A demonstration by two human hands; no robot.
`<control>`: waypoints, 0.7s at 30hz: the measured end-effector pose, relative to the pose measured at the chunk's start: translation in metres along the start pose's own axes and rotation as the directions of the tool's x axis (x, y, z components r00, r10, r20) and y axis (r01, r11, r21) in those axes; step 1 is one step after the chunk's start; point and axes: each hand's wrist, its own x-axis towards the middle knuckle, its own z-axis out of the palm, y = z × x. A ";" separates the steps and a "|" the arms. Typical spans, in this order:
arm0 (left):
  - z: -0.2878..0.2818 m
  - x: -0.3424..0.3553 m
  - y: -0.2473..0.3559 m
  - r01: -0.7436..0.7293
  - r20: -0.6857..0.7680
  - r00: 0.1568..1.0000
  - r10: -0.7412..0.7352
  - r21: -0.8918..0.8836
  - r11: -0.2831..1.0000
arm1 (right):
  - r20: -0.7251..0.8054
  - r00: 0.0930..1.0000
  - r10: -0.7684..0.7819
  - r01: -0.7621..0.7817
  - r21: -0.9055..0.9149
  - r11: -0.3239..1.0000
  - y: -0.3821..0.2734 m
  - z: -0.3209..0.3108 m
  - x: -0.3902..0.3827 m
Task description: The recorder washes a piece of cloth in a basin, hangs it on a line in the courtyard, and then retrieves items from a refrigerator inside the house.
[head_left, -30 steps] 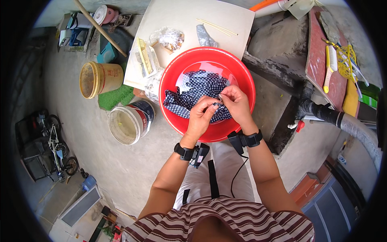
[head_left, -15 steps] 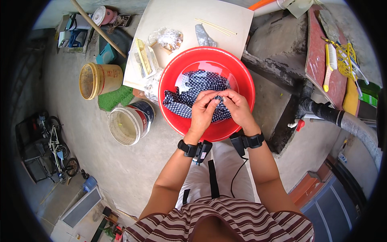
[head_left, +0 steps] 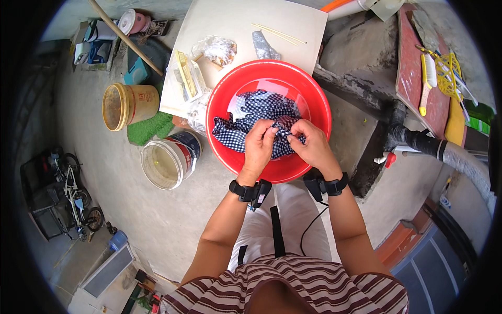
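A wet-looking checked cloth, dark blue and white, lies bunched in a round red basin with water in it. Over the near half of the basin, my left hand pinches a fold of the cloth between thumb and fingers. Just beside it my right hand grips the same raised bit, its fingers curled. A short stretch of cloth spans the two hands. The cloth's exact kind, garment or other, cannot be told from this heap.
The basin rests at the near edge of a pale table with chopsticks, a plastic bag and a clear box. Left stand a yellowish bucket and a white bucket. A brush and a red-handled tap are on the right.
My hands have moved slightly apart, with more of the cloth showing between them. My right hand has turned and its fingers are more curled. The basin has stayed put.
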 end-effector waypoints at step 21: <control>-0.026 0.003 0.010 -0.105 0.015 0.994 0.106 -0.019 0.994 | -0.157 0.986 -0.058 0.076 0.109 0.991 -0.016 0.011 -0.006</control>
